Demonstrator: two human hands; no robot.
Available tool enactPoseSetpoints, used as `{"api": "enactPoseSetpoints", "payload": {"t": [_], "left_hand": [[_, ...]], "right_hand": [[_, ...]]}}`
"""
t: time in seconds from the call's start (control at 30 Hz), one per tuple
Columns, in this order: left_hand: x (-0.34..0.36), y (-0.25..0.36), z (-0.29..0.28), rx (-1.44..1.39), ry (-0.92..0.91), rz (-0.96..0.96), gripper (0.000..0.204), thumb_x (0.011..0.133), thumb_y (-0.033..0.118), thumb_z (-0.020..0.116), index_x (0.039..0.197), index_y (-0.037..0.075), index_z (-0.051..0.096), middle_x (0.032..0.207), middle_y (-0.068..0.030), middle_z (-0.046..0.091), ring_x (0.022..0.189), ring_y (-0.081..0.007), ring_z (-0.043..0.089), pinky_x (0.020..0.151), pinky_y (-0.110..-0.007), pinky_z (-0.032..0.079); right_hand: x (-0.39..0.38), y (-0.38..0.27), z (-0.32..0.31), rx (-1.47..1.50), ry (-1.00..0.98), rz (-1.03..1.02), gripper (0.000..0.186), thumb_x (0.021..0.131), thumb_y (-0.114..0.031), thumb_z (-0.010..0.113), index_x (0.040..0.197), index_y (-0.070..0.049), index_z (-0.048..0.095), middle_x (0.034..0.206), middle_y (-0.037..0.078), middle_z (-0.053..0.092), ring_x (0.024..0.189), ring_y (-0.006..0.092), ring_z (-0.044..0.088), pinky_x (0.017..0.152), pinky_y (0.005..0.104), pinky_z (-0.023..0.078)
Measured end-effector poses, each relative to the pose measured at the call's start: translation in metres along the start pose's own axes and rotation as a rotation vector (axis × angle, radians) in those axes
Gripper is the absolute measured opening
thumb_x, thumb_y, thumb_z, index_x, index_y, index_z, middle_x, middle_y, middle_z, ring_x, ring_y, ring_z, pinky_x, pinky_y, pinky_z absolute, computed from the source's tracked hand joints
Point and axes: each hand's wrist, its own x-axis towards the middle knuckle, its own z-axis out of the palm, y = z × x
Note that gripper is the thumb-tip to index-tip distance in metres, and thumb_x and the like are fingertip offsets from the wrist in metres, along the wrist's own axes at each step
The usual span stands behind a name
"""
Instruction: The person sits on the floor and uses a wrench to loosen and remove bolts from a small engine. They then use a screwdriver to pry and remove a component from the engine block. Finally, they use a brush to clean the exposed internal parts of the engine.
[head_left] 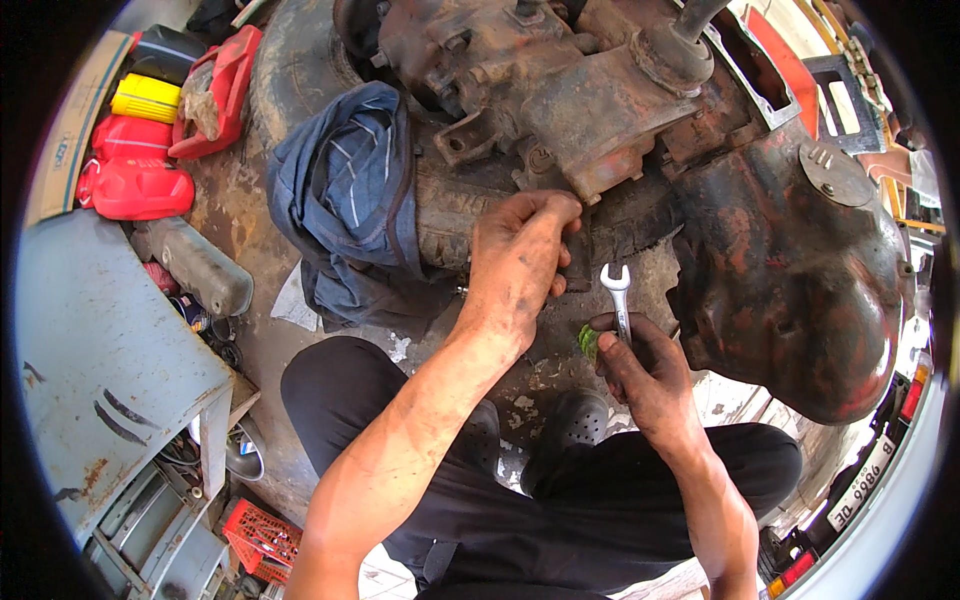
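Note:
My right hand (650, 378) grips a silver open-end wrench (618, 292), its jaw pointing up and away from me. A small bright green thing (589, 343) shows beside the same fingers; its kind I cannot make out. My left hand (518, 258) is closed, its fingers curled at the lower edge of a rusty, greasy gearbox (590, 125). Whatever those fingers pinch is hidden behind them. To the right, a large rounded metal housing (770, 270) joins the gearbox. A worn tyre (450, 215) lies under the gearbox.
A dark blue cloth (345, 190) drapes over the tyre at left. Red containers (140, 190) and a grey metal cover (200, 265) stand further left, by a pale blue metal panel (120, 350). A red plastic basket (262, 540) sits lower left. A vehicle's rear (900, 480) borders the right.

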Motion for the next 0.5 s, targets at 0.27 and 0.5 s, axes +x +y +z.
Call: {"api": "enactPoseSetpoints", "payload": {"t": [0.27, 0.5], "left_hand": [[-0.0017, -0.0017, 0.0002, 0.049, -0.087, 0.014, 0.030, 0.088, 0.028, 0.071, 0.104, 0.003, 0.066, 0.090, -0.0001, 0.061, 0.071, -0.0068, 0.048, 0.051, -0.022, 0.036], [-0.0016, -0.0026, 0.0033, -0.080, -0.098, -0.036, 0.024, 0.089, 0.024, 0.069, 0.102, 0.004, 0.065, 0.082, 0.0024, 0.056, 0.068, -0.0061, 0.045, 0.051, -0.021, 0.031]], "right_hand": [[-0.0025, 0.0003, 0.0032, 0.018, 0.003, 0.017, 0.030, 0.099, -0.027, 0.063, 0.114, -0.001, 0.063, 0.077, -0.001, 0.057, 0.064, 0.0072, 0.048, 0.057, 0.0257, 0.040], [-0.0005, 0.0007, 0.0030, -0.035, -0.002, -0.020, 0.031, 0.099, -0.028, 0.062, 0.114, 0.000, 0.063, 0.077, 0.000, 0.057, 0.068, 0.0087, 0.049, 0.061, 0.0273, 0.041]]}}
